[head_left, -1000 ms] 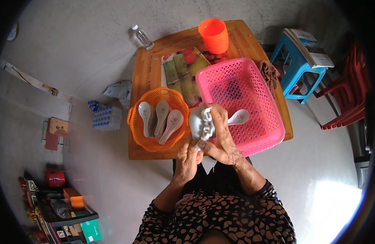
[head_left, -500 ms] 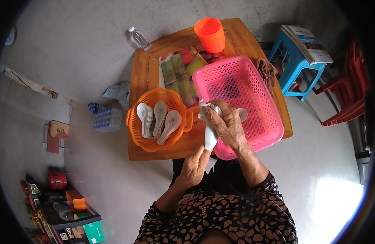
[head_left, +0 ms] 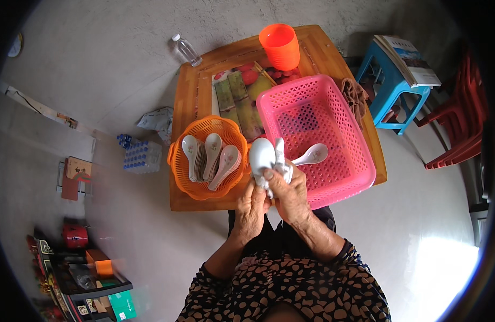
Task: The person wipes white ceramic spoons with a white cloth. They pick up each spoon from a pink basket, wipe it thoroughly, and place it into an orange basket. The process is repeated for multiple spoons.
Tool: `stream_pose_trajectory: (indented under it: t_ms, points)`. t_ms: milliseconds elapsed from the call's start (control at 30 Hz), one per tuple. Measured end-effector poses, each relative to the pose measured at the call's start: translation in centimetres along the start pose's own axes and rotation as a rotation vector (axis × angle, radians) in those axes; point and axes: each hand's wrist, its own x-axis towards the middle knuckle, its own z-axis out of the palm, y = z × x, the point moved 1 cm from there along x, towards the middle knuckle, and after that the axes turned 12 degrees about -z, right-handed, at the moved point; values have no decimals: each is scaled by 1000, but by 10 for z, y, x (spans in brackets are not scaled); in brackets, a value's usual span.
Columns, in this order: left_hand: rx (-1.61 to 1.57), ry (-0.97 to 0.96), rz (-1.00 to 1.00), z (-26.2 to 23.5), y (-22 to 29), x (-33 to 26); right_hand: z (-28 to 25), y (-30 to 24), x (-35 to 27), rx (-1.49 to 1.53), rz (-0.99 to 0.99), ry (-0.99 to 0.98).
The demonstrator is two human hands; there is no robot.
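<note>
Held over the table's near edge is a white soup spoon (head_left: 262, 154), its bowl pointing away from me. My left hand (head_left: 250, 210) grips it by the handle. Around the handle, my right hand (head_left: 291, 197) pinches a crumpled white cloth or tissue (head_left: 282, 167). To the right, one more white spoon (head_left: 315, 154) lies in the pink plastic basket (head_left: 350, 165). The round orange basket (head_left: 177, 170) on the left has several white spoons (head_left: 213, 147) nested in three stacks, handles toward me.
Orange cups (head_left: 280, 49) stand stacked at the table's (head_left: 189, 102) far side. A brown cloth (head_left: 354, 96) lies beyond the pink basket's right rim. Right of the table is a blue stool (head_left: 389, 102) bearing books. A clear bottle (head_left: 187, 51) and packed bottles (head_left: 141, 156) are off to the left.
The spoon's bowl now points away from me instead of toward me. My right hand and the cloth came nearer, down to the handle. The spoon in the pink basket shows more fully.
</note>
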Motion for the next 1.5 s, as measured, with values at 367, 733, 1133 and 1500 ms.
stream_pose_trajectory:
  t_ms: [367, 733, 1133, 1500]
  points:
    - [91, 101, 158, -37, -1, 18, -5, -32, 11, -133, 1, -144]
    - [-500, -63, 133, -20, 22, 42, -2, -2, 17, 68, 116, -221]
    - [-740, 50, -90, -33, 22, 55, 3, 2, -6, -5, 188, -237]
    - [-982, -204, -151, -43, 17, 47, -10, -26, 1, -44, -39, -134]
